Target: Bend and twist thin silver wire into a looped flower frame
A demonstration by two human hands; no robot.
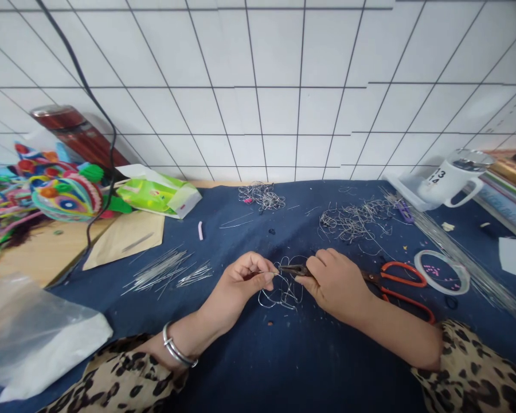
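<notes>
My left hand (247, 281) pinches a thin wire between thumb and forefinger. In my right hand (333, 281) is a pair of dark pliers (294, 268), their jaws pointing left and close to my left fingertips. Whether the jaws bite on the wire is too small to tell. Below and between both hands, a loose piece of bent silver wire (279, 298) lies on the dark blue cloth (258, 367). Beyond my right hand rest scissors with red-orange handles (404, 274), partly hidden by the hand.
Cut straight wires (159, 272) lie left. Wire tangles (352, 221) are at the back. On the right are a ring-shaped clear dish (465, 284) with pink bits, long wires (473, 258) and a white mug (453, 180). A plastic bag (47, 338) sits front left.
</notes>
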